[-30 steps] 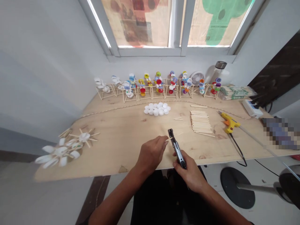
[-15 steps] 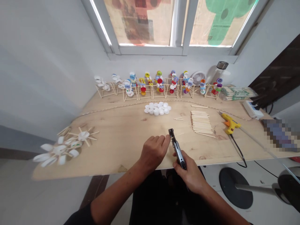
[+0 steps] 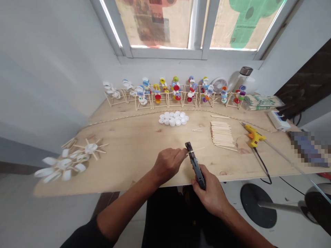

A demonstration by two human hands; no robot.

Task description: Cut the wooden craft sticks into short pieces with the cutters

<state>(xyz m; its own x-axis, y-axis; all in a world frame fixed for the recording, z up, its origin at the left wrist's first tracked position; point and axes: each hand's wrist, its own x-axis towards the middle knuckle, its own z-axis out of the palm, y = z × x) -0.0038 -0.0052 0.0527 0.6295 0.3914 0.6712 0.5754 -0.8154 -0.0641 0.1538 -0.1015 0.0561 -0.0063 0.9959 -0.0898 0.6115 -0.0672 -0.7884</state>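
Left hand (image 3: 169,163): apparently pinching thin stick (image 3: 198,150) | right hand (image 3: 210,191): clasped round plier-like tool (image 3: 196,166) | stick at tool's head

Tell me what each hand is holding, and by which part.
The right hand holds a dark metal tool by its handle end. The left hand appears to pinch a thin wooden stick near one end.

One pair of pliers (image 3: 197,168), one held stick (image 3: 198,149), two short loose sticks (image 3: 197,131), over ten white caps (image 3: 172,122), one glue gun (image 3: 255,136), one fan (image 3: 219,85), one bottle (image 3: 238,81)
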